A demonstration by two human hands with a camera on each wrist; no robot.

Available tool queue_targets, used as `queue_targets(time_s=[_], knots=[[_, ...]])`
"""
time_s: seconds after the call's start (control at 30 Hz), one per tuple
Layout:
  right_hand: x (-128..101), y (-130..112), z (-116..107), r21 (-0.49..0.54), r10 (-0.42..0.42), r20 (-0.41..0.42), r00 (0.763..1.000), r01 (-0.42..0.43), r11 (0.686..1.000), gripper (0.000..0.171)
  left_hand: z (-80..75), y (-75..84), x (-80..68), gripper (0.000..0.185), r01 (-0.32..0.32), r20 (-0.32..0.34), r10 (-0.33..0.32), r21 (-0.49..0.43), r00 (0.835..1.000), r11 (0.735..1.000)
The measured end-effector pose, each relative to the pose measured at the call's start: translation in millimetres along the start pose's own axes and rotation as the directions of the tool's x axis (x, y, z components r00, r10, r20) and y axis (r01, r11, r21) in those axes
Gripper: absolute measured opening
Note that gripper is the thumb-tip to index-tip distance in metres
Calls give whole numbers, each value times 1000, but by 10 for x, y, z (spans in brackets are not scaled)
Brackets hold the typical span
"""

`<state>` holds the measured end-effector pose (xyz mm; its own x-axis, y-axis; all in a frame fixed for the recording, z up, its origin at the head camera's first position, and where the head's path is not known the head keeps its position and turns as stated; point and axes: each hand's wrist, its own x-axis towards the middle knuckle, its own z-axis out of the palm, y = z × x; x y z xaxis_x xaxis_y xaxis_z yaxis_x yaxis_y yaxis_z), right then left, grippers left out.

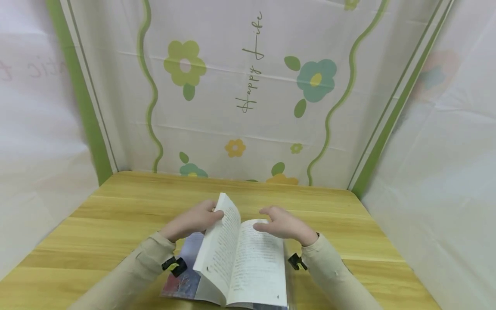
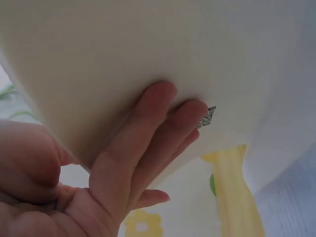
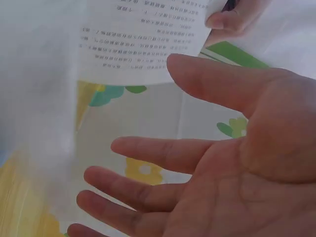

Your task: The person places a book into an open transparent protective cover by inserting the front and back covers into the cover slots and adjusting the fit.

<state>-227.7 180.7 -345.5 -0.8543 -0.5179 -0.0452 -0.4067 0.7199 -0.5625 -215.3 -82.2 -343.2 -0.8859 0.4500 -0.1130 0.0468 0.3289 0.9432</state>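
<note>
An open book (image 1: 257, 262) with printed white pages lies near the table's front edge. My left hand (image 1: 201, 217) grips its raised left-hand pages (image 1: 222, 241) near the top outer corner, thumb on the printed face. In the left wrist view, the fingers (image 2: 143, 118) lie against the pale back of those pages, beside a small black-and-white patch. My right hand (image 1: 283, 224) hovers at the top right of the book, fingers spread and holding nothing. The right wrist view shows its bare palm (image 3: 222, 187), thumb by the page edge.
The wooden table (image 1: 135, 202) reaches back to a white curtain (image 1: 217, 107) printed with flowers. White sheets hang at the left and right sides. A bluish-purple cover (image 1: 187, 258) shows under the raised pages. Each sleeve carries a small black device (image 1: 297, 261) at the wrist.
</note>
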Motion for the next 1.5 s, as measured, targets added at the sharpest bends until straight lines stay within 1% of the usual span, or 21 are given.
queue_targets(time_s=[0.07, 0.13, 0.23, 0.3, 0.37, 0.47, 0.53, 0.63, 0.73, 0.93, 1.07, 1.2, 1.3, 1.37, 1.43, 1.5], knots=[[-2, 6, 1, -8, 17, -13, 1000, -17, 1000, 60, -47, -36, -34, 33, 2, -7, -2, 3, 1000, 1000], [-2, 6, -1, -2, 45, -44, 998, -46, 999, 65, -80, -79, -56, 32, 6, -19, -6, 4, 1000, 1000], [6, 8, -2, 45, 86, -86, 993, -82, 996, 73, -118, -142, -72, 35, -4, -15, 4, -18, 1000, 1000], [13, 10, -2, 78, 91, -115, 989, -83, 994, 77, -137, -180, -83, 36, -10, -8, 10, -35, 1000, 999], [13, 11, -6, 137, 84, -108, 991, -69, 988, 80, -155, -208, -89, 37, -25, 3, 25, -52, 1000, 998], [7, -4, -19, 224, 68, -68, 995, -51, 973, 87, -173, -245, -103, 38, -38, 8, 39, -68, 999, 997], [4, -21, -33, 288, 52, -46, 998, -37, 957, 91, -177, -269, -111, 38, -38, -6, 38, -74, 999, 997], [6, -47, -52, 341, 40, -58, 998, -17, 940, 90, -170, -320, -122, 38, -37, -31, 34, -85, 999, 996], [13, -57, -56, 365, 44, -92, 995, -7, 931, 86, -156, -399, -118, 37, -30, -53, 25, -102, 998, 994], [31, -58, -36, 377, 70, -154, 986, -7, 926, 77, -125, -533, -95, 40, -8, -75, -2, -139, 997, 990], [46, -47, -21, 386, 75, -173, 982, -3, 922, 56, -104, -570, -82, 41, 2, -86, -14, -142, 996, 990], [64, -29, -7, 350, 79, -194, 978, -6, 937, 29, -86, -585, -82, 42, 7, -93, -20, -141, 995, 990], [73, -12, 2, 323, 70, -209, 975, 1, 947, 14, -73, -588, -84, 44, 28, -124, -45, -134, 991, 991], [78, -7, 7, 321, 55, -210, 976, 15, 947, 11, -69, -583, -92, 49, 48, -160, -65, -107, 985, 993], [81, -4, 10, 322, 42, -209, 977, 28, 946, 12, -65, -575, -97, 56, 65, -195, -79, -79, 978, 995], [85, -3, 12, 323, 35, -209, 977, 35, 946, 12, -64, -566, -101, 61, 76, -214, -86, -53, 973, 996]])
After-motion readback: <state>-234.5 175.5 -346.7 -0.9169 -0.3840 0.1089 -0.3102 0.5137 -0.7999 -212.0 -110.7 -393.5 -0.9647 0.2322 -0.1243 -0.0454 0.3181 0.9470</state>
